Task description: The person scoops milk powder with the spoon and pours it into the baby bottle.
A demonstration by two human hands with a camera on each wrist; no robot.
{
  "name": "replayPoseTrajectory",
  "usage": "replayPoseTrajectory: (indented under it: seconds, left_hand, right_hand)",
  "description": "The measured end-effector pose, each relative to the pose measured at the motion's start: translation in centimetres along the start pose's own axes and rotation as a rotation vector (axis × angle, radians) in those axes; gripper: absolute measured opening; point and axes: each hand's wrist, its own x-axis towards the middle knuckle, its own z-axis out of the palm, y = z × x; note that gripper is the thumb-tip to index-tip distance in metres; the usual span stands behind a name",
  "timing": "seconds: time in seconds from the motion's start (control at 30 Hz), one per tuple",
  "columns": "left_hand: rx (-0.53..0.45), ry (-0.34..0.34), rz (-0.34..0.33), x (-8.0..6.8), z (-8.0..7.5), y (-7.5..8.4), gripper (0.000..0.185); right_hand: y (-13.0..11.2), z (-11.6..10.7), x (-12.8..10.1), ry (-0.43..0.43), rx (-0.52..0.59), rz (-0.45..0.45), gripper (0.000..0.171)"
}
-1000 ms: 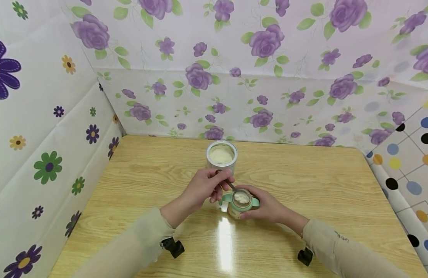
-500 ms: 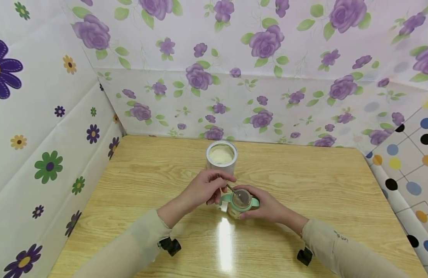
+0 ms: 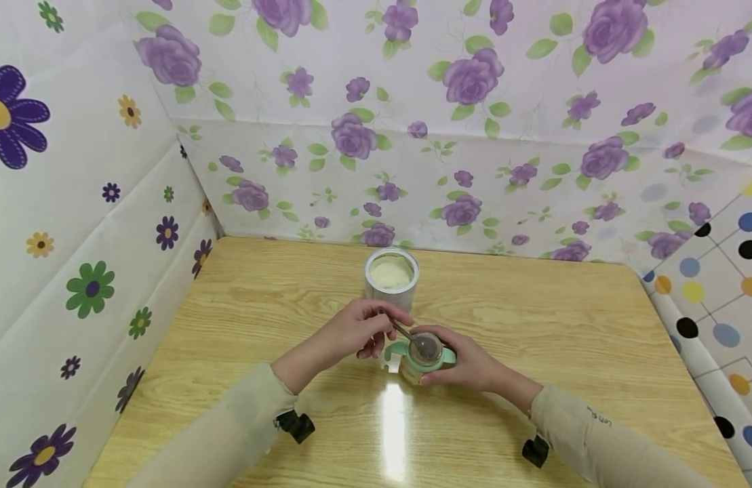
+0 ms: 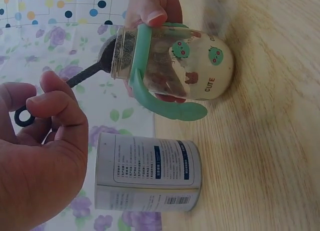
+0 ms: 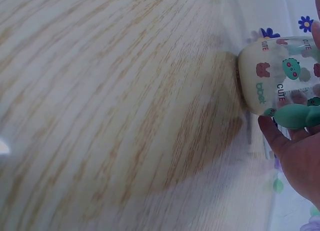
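My left hand (image 3: 345,333) pinches a dark metal spoon (image 4: 85,73) by its handle, which ends in a small ring. The spoon's bowl is tipped over at the mouth of a clear baby bottle (image 4: 200,66) with green handles and printed cartoon figures. Pale powder fills the lower part of the bottle. My right hand (image 3: 467,359) grips the bottle round its side, keeping it upright on the table. In the right wrist view, the thumb and fingers lie close to a green handle (image 5: 295,116). Behind the left hand stands an opened can (image 4: 150,173) of cream-coloured powder.
The wooden table (image 3: 278,291) meets a flowered cloth backdrop (image 3: 314,169) behind the can. A daisy-print cloth (image 3: 107,237) hangs on the left, and a dotted cloth (image 3: 711,298) borders the right side.
The spoon, heaped with white powder over the bottle's mouth a second ago, has been turned over and its powder is off it. The left hand has shifted slightly left; the right hand stays put.
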Motion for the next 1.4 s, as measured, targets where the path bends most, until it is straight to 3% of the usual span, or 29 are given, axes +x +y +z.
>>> replayPoseTrajectory:
  seconds: [0.17,0.33,0.63,0.83,1.1,1.4]
  left_hand:
    - [0.023,-0.003,0.028,0.0,-0.3,0.2,0.029]
    - [-0.001,0.034,0.035,0.3,-0.5,0.3,0.033]
    - [-0.195,0.145,0.006,0.6,-1.0,0.8,0.040]
    - [-0.245,0.217,0.022,0.8,-2.8,1.9,0.039]
    - [-0.161,0.319,0.038,2.4,-6.5,3.0,0.039]
    - [-0.060,0.367,0.016,4.4,-9.3,1.6,0.034]
  right_hand:
    - [0.1,0.0,0.1,-0.002,-0.002,0.004,0.078]
    - [0.2,0.1,0.1,0.004,-0.004,0.013,0.079]
    - [0.0,0.0,-0.1,0.010,-0.051,0.017,0.082]
    - [-0.1,-0.1,0.1,-0.018,-0.047,-0.007,0.081]
    - [-0.7,-0.6,0.1,-0.039,-0.060,-0.016,0.093]
    - [-1.2,-3.3,-0.7,-0.074,-0.017,-0.011,0.095]
